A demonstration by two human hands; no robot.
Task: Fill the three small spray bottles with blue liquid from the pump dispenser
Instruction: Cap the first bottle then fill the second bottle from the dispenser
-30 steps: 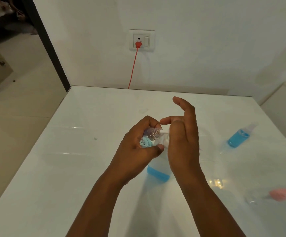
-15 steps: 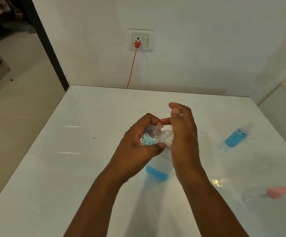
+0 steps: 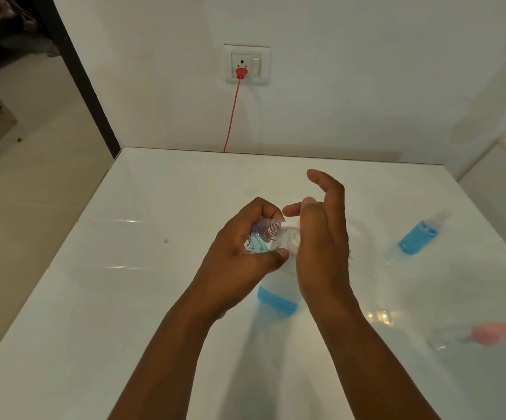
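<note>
My left hand (image 3: 239, 262) grips a small clear spray bottle (image 3: 264, 237) without its cap, tilted, with blue liquid in its lower part. Its threaded neck sits against the white nozzle of the pump dispenser (image 3: 277, 294), a clear bottle with a band of blue liquid at its base. My right hand (image 3: 321, 244) is over the white pump head, with the index finger raised and the other fingers curled down onto the pump. A second small spray bottle (image 3: 420, 237), capped and full of blue liquid, lies on the table at the right.
The white glossy table (image 3: 124, 298) meets a white wall at the back. A red cable (image 3: 232, 113) hangs from a wall socket. A pink-topped clear object (image 3: 494, 333) lies at the right front. A white ledge stands at the far right, open floor at the left.
My right hand's index finger has lifted again after pressing down half a second ago. My left hand keeps the small bottle at the nozzle.
</note>
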